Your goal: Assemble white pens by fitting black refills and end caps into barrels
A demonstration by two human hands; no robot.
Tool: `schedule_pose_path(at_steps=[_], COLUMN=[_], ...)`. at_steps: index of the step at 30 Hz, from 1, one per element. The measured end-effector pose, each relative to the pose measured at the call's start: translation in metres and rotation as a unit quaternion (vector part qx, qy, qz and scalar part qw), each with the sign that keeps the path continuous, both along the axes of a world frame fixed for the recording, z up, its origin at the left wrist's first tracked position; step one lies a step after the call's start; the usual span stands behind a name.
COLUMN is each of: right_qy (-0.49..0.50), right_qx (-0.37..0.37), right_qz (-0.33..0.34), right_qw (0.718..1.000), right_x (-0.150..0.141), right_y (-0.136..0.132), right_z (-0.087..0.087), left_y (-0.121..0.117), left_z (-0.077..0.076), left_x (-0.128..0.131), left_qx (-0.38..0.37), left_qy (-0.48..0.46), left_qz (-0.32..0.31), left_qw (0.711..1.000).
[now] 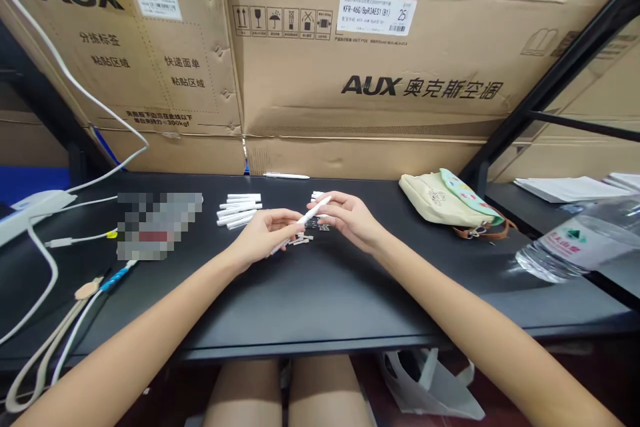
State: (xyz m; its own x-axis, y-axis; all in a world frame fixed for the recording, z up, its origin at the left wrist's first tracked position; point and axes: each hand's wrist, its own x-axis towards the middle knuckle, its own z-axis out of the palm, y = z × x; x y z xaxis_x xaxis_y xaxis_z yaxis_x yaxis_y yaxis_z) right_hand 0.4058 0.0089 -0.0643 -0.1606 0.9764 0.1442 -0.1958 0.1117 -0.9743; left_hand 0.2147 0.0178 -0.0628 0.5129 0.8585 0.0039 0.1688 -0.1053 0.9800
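A slim white pen (316,209) slants up to the right between my hands, above the black table. My left hand (267,233) pinches its lower part between thumb and fingers. The fingers of my right hand (356,219) close around its upper end. Several white pen barrels (239,208) lie in a loose pile left of my left hand. Beneath the pen are small pale stick-like parts (303,239) and small dark parts (324,227), too small to name. More white pieces (316,195) are partly hidden behind my right hand.
At the table's back edge lies a white pen (287,176). A blurred-out device (160,227) with cables and a power strip (37,213) sit left. On the right are a cream pouch (435,199), a water bottle (575,240) and papers (570,189). Cardboard boxes (370,120) stand behind.
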Motion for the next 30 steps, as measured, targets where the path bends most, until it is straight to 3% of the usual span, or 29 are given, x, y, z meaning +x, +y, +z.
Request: schedule_pose_path(at_steps=[5,8,14,20,30], right_qy=[-0.115,-0.176,-0.210,-0.232,-0.254], right_qx=[0.037,0.049,0.078,0.059,0.085], right_qz=[-0.046,-0.023,0.073,0.027,0.048], right_qw=[0.992,0.983,0.972,0.971,0.962], right_x=[0.005,0.017,0.039,0.031,0.030], right_y=[0.002,0.005,0.010,0.011,0.010], right_z=[-0.001,0.002,0.011,0.003,0.003], left_y=[0.003,0.003,0.002,0.004,0.007], left_z=[0.000,0.000,-0.001,-0.003,-0.004], left_x=[-0.002,-0.001,-0.001,0.000,-0.003], left_qx=[0.076,0.088,0.093,0.087,0.108], left_qy=[0.042,0.057,0.075,0.076,0.087], left_qz=[0.001,-0.005,-0.004,-0.008,-0.016], left_qw=[0.996,0.994,0.993,0.993,0.990])
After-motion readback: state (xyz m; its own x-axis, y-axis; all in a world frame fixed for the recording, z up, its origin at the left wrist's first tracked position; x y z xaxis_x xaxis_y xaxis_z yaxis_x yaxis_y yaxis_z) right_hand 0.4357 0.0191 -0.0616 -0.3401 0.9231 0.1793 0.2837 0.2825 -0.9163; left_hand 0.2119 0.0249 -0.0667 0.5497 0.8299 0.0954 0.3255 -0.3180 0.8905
